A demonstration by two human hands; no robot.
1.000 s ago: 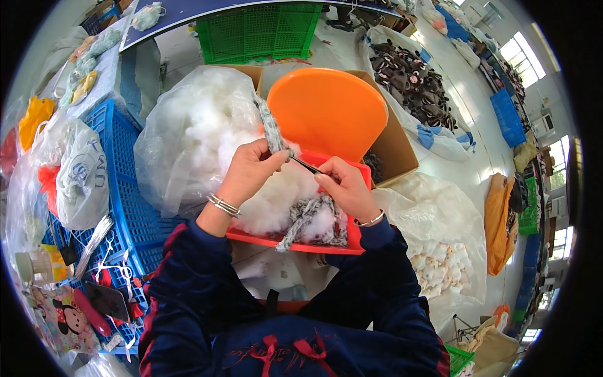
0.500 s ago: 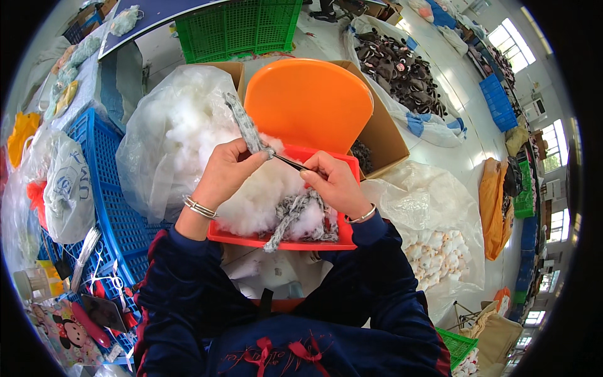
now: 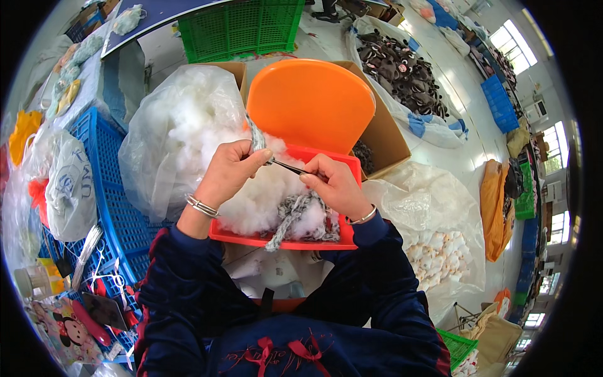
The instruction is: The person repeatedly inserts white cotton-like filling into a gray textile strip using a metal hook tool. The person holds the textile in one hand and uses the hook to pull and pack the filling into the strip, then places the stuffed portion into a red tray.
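With my left hand (image 3: 231,166) I am pinching a grey fuzzy strip (image 3: 256,135) between thumb and fingers, in the middle of the frame; its long axis is rising from my thumb toward the top, leaning a little to the left; my right hand (image 3: 333,185) is gripping a thin dark tool (image 3: 289,166), which is slanting up and leftward; its tip seems to be meeting the lower end of the strip, though my left thumb is hiding part; so the strip is lying upper left from my right hand, and my left is nearer; below, the red tray (image 3: 347,235) is holding white stuffing (image 3: 242,207) and more grey cloth (image 3: 295,217); the orange seat (image 3: 311,103) is standing close above; toward lower centre, the room seems wider.
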